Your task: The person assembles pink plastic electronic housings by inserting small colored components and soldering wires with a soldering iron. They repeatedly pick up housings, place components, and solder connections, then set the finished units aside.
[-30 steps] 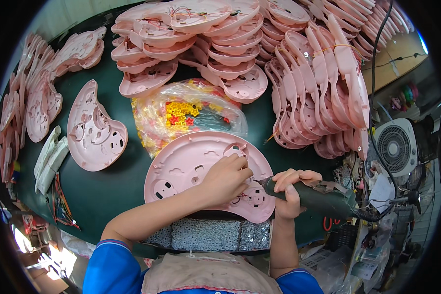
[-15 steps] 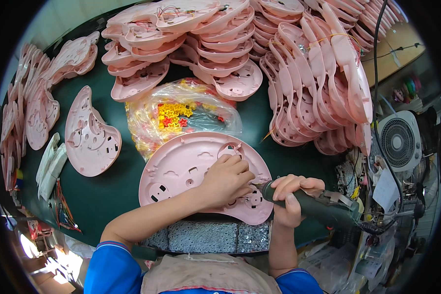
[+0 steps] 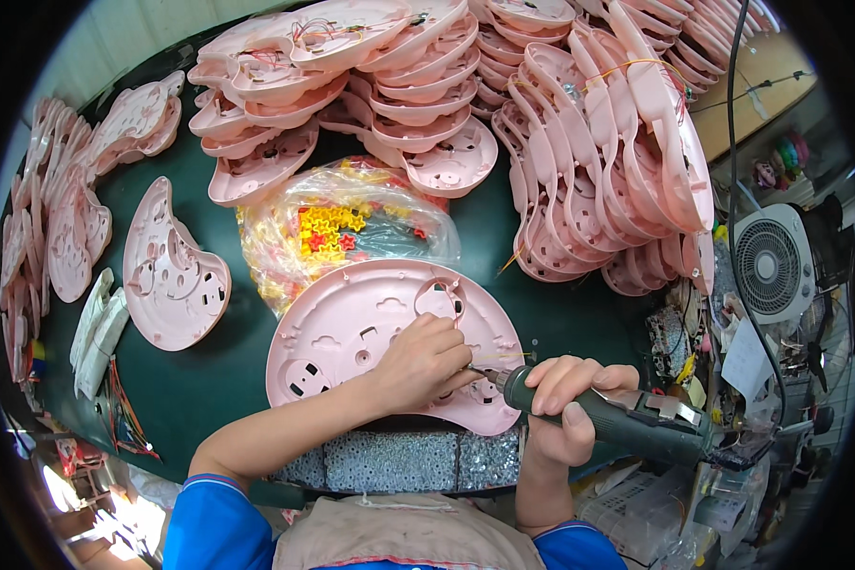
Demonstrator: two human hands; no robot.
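Note:
A pink plastic shell point(image 3: 337, 313), curved like a bean with its inside facing up, lies on the dark green table in front of me. Over its right part is my left hand point(image 3: 422, 363), its fingers pinched together near the screwdriver's tip; what they hold, if anything, is hidden. In my right hand point(image 3: 576, 391) is a dark green electric screwdriver point(image 3: 627, 427), held tilted with its metal bit point(image 3: 486, 372) pointing left at the left fingertips. A thin reddish wire point(image 3: 452, 309) runs by the round opening in the shell, above my left hand.
Behind the shell lies a clear plastic bag point(image 3: 408, 228) of yellow and red star-shaped pieces. Stacked pink shells point(image 3: 598, 161) rise at the back and right. Another pink shell point(image 3: 171, 275), white packets point(image 3: 100, 337) and coloured wires point(image 3: 123, 408) lie left. A fan point(image 3: 771, 264) stands far right.
The screwdriver's bit has come up off the shell, and its body has shifted a little right and down. My left hand has moved slightly left and down, toward the bit.

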